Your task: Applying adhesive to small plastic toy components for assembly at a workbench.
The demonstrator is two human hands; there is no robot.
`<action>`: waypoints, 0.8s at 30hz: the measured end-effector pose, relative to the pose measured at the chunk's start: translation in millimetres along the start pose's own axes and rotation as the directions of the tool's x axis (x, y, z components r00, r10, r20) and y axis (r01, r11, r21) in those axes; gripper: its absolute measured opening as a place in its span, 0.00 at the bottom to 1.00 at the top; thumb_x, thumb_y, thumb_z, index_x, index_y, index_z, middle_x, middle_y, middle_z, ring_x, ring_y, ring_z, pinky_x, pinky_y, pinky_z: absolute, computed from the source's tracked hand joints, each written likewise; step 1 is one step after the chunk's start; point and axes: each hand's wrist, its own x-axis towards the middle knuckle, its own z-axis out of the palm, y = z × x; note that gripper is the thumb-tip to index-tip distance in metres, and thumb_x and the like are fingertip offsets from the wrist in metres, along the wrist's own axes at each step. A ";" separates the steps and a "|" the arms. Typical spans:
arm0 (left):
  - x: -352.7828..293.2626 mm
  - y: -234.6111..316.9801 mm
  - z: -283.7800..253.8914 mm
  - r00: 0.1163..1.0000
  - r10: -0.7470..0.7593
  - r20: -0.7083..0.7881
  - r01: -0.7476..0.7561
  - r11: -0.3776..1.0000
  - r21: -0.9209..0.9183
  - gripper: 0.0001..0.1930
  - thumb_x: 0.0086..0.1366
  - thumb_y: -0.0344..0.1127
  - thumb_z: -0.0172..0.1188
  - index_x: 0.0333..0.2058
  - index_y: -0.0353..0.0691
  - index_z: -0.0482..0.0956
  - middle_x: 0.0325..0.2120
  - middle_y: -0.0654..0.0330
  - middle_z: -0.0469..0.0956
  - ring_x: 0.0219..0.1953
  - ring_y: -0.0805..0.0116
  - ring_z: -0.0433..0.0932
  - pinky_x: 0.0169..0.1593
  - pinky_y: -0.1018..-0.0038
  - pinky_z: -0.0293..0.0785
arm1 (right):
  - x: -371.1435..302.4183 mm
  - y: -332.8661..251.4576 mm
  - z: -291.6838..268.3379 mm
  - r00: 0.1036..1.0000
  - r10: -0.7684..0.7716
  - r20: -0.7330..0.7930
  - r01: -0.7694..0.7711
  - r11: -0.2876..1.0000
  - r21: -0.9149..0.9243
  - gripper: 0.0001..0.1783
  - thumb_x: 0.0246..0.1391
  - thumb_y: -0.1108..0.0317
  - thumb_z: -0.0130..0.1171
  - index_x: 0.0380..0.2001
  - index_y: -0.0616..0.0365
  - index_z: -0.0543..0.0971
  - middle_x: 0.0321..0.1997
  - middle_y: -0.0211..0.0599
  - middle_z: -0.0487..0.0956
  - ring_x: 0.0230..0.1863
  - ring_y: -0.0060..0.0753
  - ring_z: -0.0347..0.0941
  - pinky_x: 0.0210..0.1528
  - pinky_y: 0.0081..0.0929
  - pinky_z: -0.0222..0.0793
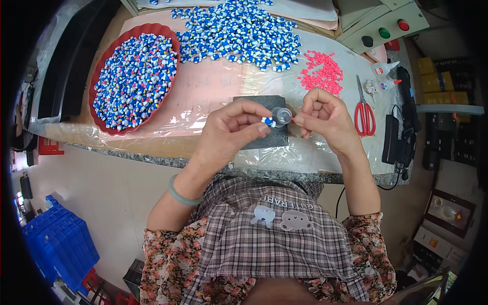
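Observation:
Between its thumb and forefinger, my left hand point(229, 127) pinches a small blue-and-white plastic figure piece point(269, 122). A small clear round container point(282, 116) stands just beyond it, on a dark grey pad point(262, 140). On the container's other side is my right hand point(325, 121), fingers curled and thumb against forefinger. A tiny pink piece point(293, 119) shows at those fingertips, close to the container's rim. Its shape is too small to make out. Loose pink pieces point(321, 73) lie beyond my right hand. A large heap of blue-and-white pieces point(239, 33) covers the far middle of the table.
A red scalloped tray point(93, 104) full of figure pieces stands at the left. Red-handled scissors point(364, 118), small white bottles point(382, 67) and a black power strip point(390, 138) lie at the right. A control box point(384, 28) with buttons stands behind.

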 end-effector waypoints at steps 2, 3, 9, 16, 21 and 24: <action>0.1 -1.3 6.1 1.000 0.001 0.008 -0.001 1.000 -0.001 0.11 0.60 0.20 0.61 0.43 0.31 0.76 0.36 0.61 0.79 0.38 0.77 0.78 0.44 0.82 0.77 | -3.7 -1.2 1.0 1.000 0.001 0.011 -0.002 0.998 0.059 0.12 0.49 0.81 0.63 0.28 0.56 0.69 0.25 0.31 0.76 0.22 0.18 0.72 0.23 0.16 0.69; 0.1 -2.7 9.7 1.000 0.022 0.003 -0.022 1.000 0.007 0.11 0.60 0.20 0.61 0.43 0.31 0.76 0.37 0.61 0.78 0.39 0.76 0.78 0.45 0.82 0.77 | -5.8 -2.4 3.1 1.000 0.001 0.009 -0.001 0.998 0.060 0.12 0.49 0.81 0.63 0.28 0.56 0.69 0.25 0.31 0.76 0.22 0.18 0.72 0.23 0.16 0.69; 0.6 -9.9 19.2 0.992 0.124 0.009 -0.124 0.992 0.028 0.11 0.59 0.19 0.61 0.41 0.30 0.76 0.42 0.60 0.73 0.42 0.75 0.77 0.45 0.82 0.77 | -12.6 -1.8 14.4 0.999 -0.029 0.022 0.026 0.988 0.153 0.12 0.49 0.80 0.64 0.28 0.57 0.70 0.26 0.29 0.76 0.23 0.18 0.74 0.25 0.16 0.70; 1.3 -12.4 22.1 0.976 0.216 0.030 -0.218 0.961 0.171 0.09 0.58 0.18 0.61 0.39 0.30 0.78 0.41 0.59 0.72 0.41 0.74 0.76 0.43 0.81 0.78 | -13.2 1.5 14.7 1.000 -0.012 0.028 0.009 0.993 0.121 0.11 0.50 0.80 0.64 0.29 0.57 0.70 0.26 0.28 0.76 0.24 0.18 0.74 0.26 0.16 0.71; 0.5 -12.7 24.2 0.960 0.278 0.036 -0.276 0.917 0.288 0.09 0.56 0.18 0.61 0.37 0.31 0.79 0.39 0.57 0.74 0.39 0.71 0.78 0.41 0.79 0.79 | -14.4 1.6 17.7 1.000 -0.025 0.012 0.025 0.998 0.060 0.11 0.50 0.80 0.64 0.29 0.58 0.70 0.26 0.28 0.75 0.24 0.16 0.73 0.26 0.14 0.70; 0.3 -13.0 25.5 0.943 0.330 0.043 -0.321 0.866 0.383 0.09 0.55 0.19 0.62 0.36 0.32 0.79 0.38 0.56 0.76 0.37 0.69 0.79 0.40 0.77 0.80 | -16.5 0.5 19.7 0.998 -0.057 0.004 0.057 0.997 -0.045 0.10 0.50 0.80 0.63 0.29 0.59 0.70 0.25 0.27 0.74 0.24 0.14 0.72 0.25 0.13 0.69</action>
